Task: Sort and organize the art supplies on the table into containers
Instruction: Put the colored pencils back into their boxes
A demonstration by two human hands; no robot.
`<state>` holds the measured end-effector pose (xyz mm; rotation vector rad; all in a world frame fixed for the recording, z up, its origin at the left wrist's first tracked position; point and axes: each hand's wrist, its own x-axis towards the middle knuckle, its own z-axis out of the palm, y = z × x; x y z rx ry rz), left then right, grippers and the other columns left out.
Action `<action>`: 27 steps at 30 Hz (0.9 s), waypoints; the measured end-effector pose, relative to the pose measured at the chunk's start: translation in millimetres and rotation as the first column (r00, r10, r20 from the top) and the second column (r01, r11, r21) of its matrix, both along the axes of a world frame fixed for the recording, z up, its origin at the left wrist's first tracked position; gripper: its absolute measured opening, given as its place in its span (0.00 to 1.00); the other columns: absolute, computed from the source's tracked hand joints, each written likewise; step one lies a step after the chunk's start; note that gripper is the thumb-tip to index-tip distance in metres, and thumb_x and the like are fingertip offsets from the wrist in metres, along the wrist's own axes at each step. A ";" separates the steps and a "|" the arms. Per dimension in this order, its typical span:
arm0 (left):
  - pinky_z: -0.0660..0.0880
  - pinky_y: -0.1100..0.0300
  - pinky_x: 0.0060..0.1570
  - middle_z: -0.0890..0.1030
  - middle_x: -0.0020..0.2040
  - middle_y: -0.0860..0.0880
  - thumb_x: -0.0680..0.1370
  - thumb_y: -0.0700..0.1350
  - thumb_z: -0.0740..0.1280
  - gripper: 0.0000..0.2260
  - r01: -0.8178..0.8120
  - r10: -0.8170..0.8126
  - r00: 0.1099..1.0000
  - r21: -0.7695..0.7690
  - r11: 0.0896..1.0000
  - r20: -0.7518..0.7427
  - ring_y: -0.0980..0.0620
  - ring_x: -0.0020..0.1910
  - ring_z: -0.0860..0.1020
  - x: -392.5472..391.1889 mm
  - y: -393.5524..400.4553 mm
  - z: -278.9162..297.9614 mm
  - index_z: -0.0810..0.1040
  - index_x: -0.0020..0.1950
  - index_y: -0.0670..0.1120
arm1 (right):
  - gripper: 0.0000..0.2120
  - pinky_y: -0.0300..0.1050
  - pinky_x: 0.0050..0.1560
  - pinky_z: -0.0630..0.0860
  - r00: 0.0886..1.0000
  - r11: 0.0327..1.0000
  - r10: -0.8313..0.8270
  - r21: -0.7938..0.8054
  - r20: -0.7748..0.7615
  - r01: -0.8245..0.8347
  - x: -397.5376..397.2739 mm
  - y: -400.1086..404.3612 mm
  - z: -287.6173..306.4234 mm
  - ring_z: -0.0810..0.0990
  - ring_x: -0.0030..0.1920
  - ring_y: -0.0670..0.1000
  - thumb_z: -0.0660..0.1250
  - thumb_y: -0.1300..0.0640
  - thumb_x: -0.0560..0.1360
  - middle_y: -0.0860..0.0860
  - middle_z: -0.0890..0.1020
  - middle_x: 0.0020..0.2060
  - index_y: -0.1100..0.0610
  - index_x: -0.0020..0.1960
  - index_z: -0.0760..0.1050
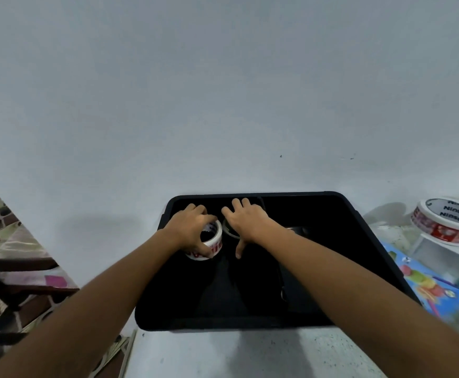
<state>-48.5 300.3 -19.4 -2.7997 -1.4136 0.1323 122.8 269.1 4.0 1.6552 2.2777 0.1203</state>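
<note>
A large black rectangular plastic bin sits on the table, and inside it the left hand grasps a white-and-red printed tape roll while the right hand, fingers spread and holding nothing, rests over a dark tape roll.

Your black bin looks like smooth plastic, matt inside with a faint sheen along its rim. The tape roll under your left hand is glossy white film printed in red. Beneath your right hand lies a clear tape roll, thin and shiny. The larger tape roll off to your right has the same glossy printed film. The table you work on is pale, speckled and matt. The booklet looks like glossy printed paper.
</note>
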 end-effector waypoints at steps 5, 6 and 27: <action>0.71 0.55 0.60 0.70 0.63 0.52 0.60 0.67 0.75 0.46 -0.004 0.013 0.998 -0.143 0.990 0.060 0.52 0.63 0.67 -5.6 -4.1 13.4 0.65 0.74 0.52 | 0.50 0.58 0.62 0.71 0.990 0.996 -0.022 -0.083 -0.138 0.011 -0.1 -9.3 14.3 0.64 0.69 0.62 0.78 0.39 0.62 0.60 0.63 0.69 0.56 0.74 0.57; 0.71 0.56 0.60 0.71 0.63 0.52 0.59 0.68 0.74 0.47 0.013 0.002 0.995 -0.160 0.987 0.096 0.52 0.62 0.68 -6.6 -5.5 19.0 0.66 0.73 0.51 | 0.46 0.57 0.62 0.71 0.975 0.998 -0.022 -0.062 -0.219 0.008 4.0 -13.4 20.5 0.65 0.68 0.62 0.77 0.40 0.64 0.60 0.65 0.69 0.55 0.74 0.60; 0.68 0.47 0.65 0.68 0.71 0.46 0.71 0.66 0.68 0.37 0.374 -0.326 0.857 -0.045 0.927 0.399 0.46 0.71 0.62 441.6 -116.2 70.5 0.64 0.75 0.52 | 0.27 0.48 0.56 0.71 0.719 0.792 -0.408 0.173 -0.562 0.585 412.8 -241.2 91.3 0.74 0.61 0.52 0.68 0.43 0.75 0.51 0.72 0.65 0.51 0.70 0.67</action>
